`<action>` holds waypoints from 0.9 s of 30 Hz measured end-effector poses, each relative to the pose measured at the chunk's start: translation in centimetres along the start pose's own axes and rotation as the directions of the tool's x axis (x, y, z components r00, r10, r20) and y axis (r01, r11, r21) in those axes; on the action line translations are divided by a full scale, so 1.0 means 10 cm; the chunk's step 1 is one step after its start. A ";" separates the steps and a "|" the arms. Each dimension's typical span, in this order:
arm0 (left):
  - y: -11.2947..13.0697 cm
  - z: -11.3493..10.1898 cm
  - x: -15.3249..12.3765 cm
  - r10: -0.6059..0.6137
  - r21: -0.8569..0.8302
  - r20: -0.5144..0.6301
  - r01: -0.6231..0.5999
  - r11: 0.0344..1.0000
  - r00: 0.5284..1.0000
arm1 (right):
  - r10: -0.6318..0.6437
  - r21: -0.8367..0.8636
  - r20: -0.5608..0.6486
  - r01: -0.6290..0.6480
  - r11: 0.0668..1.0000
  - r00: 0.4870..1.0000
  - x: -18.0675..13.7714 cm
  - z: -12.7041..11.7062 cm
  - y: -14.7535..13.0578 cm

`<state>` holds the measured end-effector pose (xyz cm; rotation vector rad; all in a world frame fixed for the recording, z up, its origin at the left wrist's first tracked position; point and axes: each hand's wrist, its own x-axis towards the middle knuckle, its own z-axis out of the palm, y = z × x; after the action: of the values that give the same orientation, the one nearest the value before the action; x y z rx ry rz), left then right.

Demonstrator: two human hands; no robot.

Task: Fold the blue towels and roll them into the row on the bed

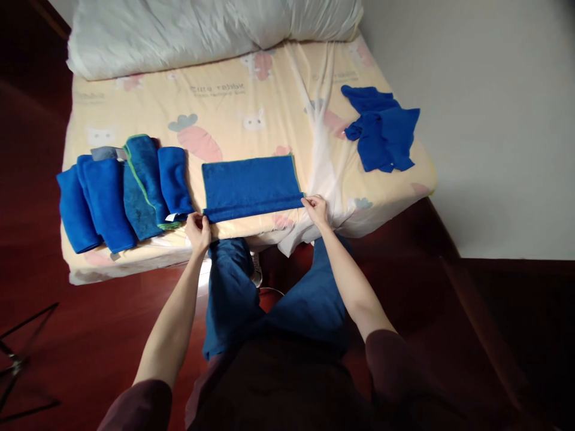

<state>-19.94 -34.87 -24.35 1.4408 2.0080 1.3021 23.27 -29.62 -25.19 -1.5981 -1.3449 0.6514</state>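
A blue towel (249, 179) with green edging lies flat near the front edge of the bed, its near side turned over into a narrow band. My left hand (198, 231) pinches the band's left end. At the opposite end, the fingers of my right hand (315, 209) are closed on the right corner. Just left of the towel sit several rolled or folded blue towels (108, 203), some overlapping, one with green trim and a white tag. Farther right, a crumpled heap of blue cloths (381, 131) rests on the sheet.
The bed has a pale yellow sheet (153, 114) printed with carrots and rabbits, wrinkled at the right of centre. A light grey quilt (215, 30) is bundled along the far side. A white wall (485, 149) stands at the right. A black stand's legs (18, 362) show at lower left.
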 end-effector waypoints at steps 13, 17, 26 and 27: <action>0.04 -0.02 -0.05 0.137 0.115 0.025 -0.139 0.984 0.990 | -0.013 -0.120 -0.036 0.008 0.993 0.999 -0.03 0.00 -0.07; 0.17 -0.04 -0.12 0.327 0.148 0.190 -0.357 0.922 0.926 | -0.248 -0.254 -0.040 0.230 0.939 0.968 -0.20 0.01 -0.37; 0.31 0.25 -0.10 0.361 0.174 0.521 -0.510 0.842 0.773 | -0.309 -0.342 0.518 0.524 0.780 0.798 -0.26 0.17 -0.50; 0.30 0.26 -0.08 0.355 0.187 0.525 -0.512 0.838 0.773 | -0.300 -0.363 0.506 0.516 0.776 0.808 -0.23 0.19 -0.46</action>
<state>-16.03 -34.13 -23.42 2.2387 1.6450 0.6596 18.94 -31.30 -22.33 -1.4868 -2.2652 0.4020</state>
